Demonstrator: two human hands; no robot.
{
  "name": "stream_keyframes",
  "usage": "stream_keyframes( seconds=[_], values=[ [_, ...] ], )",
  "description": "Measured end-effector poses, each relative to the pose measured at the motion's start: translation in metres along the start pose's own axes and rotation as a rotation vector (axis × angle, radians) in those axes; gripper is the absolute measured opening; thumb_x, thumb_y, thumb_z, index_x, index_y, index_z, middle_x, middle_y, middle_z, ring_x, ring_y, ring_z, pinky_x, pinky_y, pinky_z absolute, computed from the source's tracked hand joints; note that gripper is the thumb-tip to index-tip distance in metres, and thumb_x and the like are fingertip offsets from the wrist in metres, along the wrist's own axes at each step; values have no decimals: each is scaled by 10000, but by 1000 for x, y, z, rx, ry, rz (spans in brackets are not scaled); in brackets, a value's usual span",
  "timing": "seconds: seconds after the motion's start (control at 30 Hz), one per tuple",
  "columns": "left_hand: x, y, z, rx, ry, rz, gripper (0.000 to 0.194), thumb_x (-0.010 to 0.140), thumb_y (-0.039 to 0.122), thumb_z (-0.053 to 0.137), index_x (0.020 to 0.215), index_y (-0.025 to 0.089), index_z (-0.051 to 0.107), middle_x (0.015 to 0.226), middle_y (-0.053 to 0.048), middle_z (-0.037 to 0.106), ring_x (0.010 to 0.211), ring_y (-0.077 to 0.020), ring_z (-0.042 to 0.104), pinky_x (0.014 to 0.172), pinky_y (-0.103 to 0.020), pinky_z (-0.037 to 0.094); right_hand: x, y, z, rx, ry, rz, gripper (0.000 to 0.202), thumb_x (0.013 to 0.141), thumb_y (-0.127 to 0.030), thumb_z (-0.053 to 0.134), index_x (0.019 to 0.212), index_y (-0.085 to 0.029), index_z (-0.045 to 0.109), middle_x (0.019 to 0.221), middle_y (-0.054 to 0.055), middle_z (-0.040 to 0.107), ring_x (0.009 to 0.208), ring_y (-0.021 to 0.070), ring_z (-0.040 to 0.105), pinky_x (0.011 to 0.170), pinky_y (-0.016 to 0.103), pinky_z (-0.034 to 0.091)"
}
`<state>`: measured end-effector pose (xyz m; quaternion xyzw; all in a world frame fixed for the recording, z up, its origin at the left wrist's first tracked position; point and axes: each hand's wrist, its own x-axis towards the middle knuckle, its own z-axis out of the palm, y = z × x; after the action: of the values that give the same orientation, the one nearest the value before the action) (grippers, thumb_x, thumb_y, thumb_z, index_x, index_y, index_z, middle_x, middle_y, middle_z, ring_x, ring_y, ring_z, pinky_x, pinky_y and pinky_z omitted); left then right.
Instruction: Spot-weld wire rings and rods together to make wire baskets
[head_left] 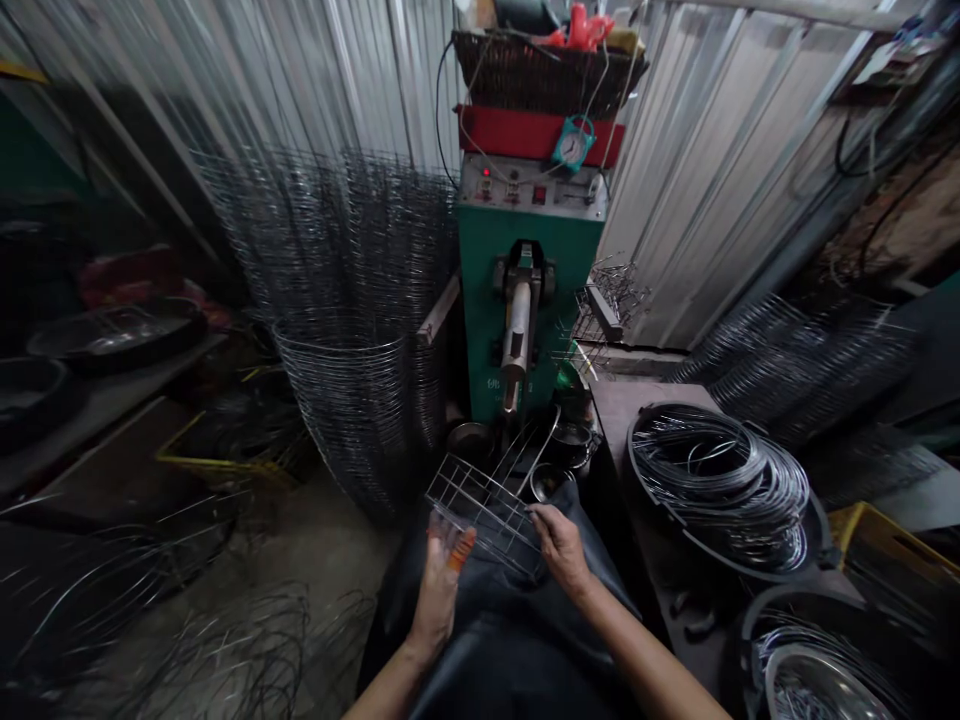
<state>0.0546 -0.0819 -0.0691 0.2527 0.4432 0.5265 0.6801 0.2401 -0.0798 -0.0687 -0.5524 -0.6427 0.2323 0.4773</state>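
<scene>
A small rectangular wire rack [474,498] with a grid of thin metal rods is held tilted above my lap, between my two hands. My left hand [439,585] has its fingers closed on the near left edge, and orange tape wraps the thumb. At the right end, my right hand [559,548] pinches the rack between thumb and fingers. Just beyond the rack stands a green welding machine [480,300], its metal electrode arm [517,330] pointing toward me. Small round bowls [553,483] sit below the arm. A dark apron [495,650] covers my lap.
Tall stacks of round wire baskets [352,380] stand to the left. A black tub of coiled wire rings [720,480] rests on the right bench, with another tub [817,660] nearer. Loose wires [247,630] lie on the left floor. A teal clock [573,145] hangs on the machine.
</scene>
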Motion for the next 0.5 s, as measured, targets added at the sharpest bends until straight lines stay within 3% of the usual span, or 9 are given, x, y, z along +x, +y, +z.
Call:
stream_keyframes(
  seconds=[0.1, 0.23, 0.37, 0.5],
  values=[
    [-1, 2, 15, 108, 64, 102, 750, 610, 255, 779, 1250, 272, 390, 1125, -62, 552, 1094, -207, 520, 882, -291, 444, 0, -6, 8, 82, -25, 90, 246, 863, -387, 464, 906, -236, 654, 870, 67, 668, 832, 222, 617, 766, 354, 495],
    [4, 6, 24, 100, 56, 74, 807, 615, 276, 768, 1280, 276, 311, 875, 0, 538, 765, -143, 570, 659, -259, 491, 9, -8, 4, 226, -81, 259, 260, 792, -436, 553, 894, -230, 674, 857, 49, 672, 818, 214, 613, 759, 350, 492],
    [4, 5, 22, 100, 40, 72, 819, 625, 258, 756, 1301, 297, 295, 864, 11, 493, 779, -129, 548, 661, -243, 491, 40, -7, -14, 499, 109, 526, 410, 706, -501, 627, 985, -201, 616, 731, 5, 614, 585, 126, 562, 492, 228, 448],
    [3, 4, 21, 95, 27, 71, 858, 622, 263, 754, 1325, 313, 266, 881, 11, 481, 787, -129, 543, 680, -260, 497, 77, -9, -23, 686, 256, 599, 411, 608, -462, 729, 856, -169, 582, 651, -21, 573, 525, 93, 539, 422, 181, 400]
  ],
)
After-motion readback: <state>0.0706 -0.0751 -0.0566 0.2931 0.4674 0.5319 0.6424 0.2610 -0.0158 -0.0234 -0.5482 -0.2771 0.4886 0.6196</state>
